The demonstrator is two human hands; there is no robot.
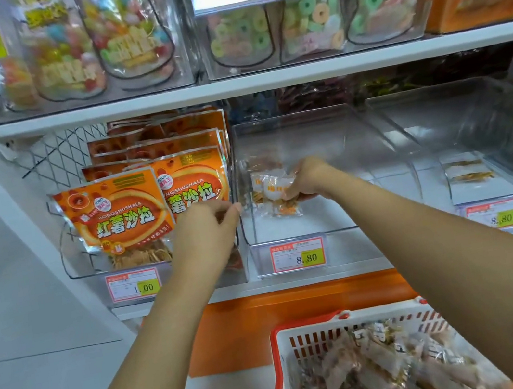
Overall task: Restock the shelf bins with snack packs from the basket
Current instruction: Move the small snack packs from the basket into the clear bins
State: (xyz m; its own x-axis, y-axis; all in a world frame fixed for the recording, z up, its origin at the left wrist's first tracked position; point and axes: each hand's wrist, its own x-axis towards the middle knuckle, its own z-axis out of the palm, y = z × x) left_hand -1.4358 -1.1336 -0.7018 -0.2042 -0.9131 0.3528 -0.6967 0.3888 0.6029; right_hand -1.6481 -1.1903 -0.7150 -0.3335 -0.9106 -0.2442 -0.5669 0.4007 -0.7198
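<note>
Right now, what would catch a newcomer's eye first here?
The bright orange bags standing in the left bin stand out first. Beside them, the right hand holds small packs inside the middle clear bin. Below, a red-rimmed basket holds more wrapped packs.

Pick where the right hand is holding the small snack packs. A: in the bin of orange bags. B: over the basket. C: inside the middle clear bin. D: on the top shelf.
C: the right hand grips small snack packs inside the middle clear bin.
</note>
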